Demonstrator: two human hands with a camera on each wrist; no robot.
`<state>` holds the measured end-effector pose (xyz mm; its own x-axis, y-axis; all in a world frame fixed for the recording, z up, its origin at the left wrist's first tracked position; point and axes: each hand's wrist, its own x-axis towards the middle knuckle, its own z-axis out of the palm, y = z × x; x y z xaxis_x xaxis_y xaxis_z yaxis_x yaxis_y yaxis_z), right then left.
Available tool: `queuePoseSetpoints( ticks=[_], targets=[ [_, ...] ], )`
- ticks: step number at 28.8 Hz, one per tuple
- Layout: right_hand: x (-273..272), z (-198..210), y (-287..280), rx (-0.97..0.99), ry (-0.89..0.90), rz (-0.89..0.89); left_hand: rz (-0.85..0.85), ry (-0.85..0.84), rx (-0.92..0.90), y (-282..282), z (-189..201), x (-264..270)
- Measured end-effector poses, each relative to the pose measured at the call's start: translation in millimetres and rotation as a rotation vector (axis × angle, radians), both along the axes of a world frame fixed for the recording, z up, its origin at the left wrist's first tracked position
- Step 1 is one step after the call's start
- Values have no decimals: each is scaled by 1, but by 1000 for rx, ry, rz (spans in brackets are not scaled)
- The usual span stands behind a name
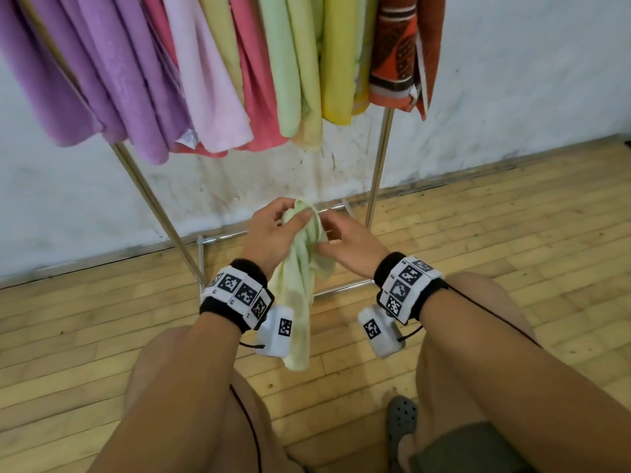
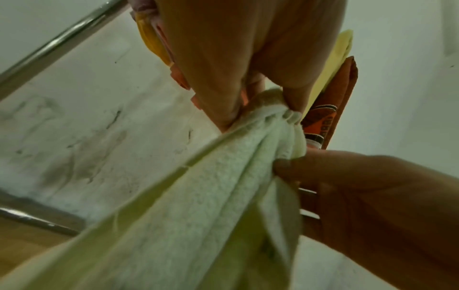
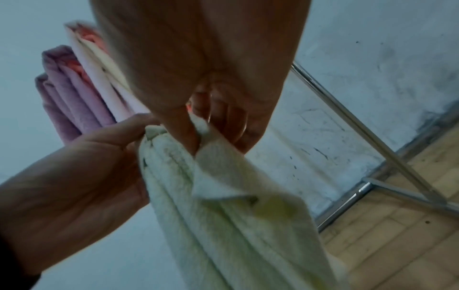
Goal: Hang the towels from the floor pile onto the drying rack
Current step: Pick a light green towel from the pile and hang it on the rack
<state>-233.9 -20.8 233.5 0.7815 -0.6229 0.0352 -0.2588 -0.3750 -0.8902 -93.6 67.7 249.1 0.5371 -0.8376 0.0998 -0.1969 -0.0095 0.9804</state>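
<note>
1. The left hand (image 1: 269, 233) pinches the bunched top of a pale green towel (image 1: 297, 302) between thumb and curled fingers. The left wrist view shows the cloth gathered into tight pleats right at that pinch.

2. The right hand (image 1: 348, 244) sits at 3 o'clock of the left, almost touching it. Its thumb and fingers nip a loose fold of the same towel, seen clearly in the right wrist view, apparently hunting for an edge or corner.

3. The towel hangs from both hands toward 6 o'clock, between the knees, its tail clear of the wooden floor (image 1: 512, 233). It droops in soft folds: terry cloth, light, limp, not slippery and not fragile. It will keep no shape of its own, so it likely needs spreading before it is draped.

4. The best hold is probably two corners of one short edge, hands drawn apart to 9 and 3 o'clock so the cloth opens flat.

5. At 12 o'clock stands the drying rack (image 1: 379, 165), its metal legs running down to the floor. Purple, pink, green, yellow and orange patterned towels (image 1: 205, 80) already crowd its top, touching one another, so a free gap looks scarce.

6. No floor pile is in view.
</note>
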Motion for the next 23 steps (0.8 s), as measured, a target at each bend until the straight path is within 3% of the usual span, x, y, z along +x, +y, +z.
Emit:
queuePoseSetpoints(
  ticks=[2, 5, 9, 11, 14, 16, 18, 23],
  targets=[
    [4, -1, -3, -11, -52, -90, -17, 19, -2, -1, -2, 3],
    [7, 0, -11, 147, -163, -202, -65, 39, 78, -4, -9, 10],
    [10, 4, -12, 218, -219, -208, -181, 116, 148, -7, -17, 10],
    [12, 4, -13, 236, -220, -206, -217, 73, 115, -9, -14, 8],
    [14, 2, -15, 307, -147, -149, -135, 4, 42, -10, -9, 13],
    [13, 1, -12, 245, -3, -42, -42, 32, -12, -13, -8, 19],
    [10, -1, -14, 166, 49, -46, 10, 86, -13, -14, -8, 22],
    [5, 0, -20, 210, -170, -207, -202, 25, 107, -13, -11, 9]
  ],
)
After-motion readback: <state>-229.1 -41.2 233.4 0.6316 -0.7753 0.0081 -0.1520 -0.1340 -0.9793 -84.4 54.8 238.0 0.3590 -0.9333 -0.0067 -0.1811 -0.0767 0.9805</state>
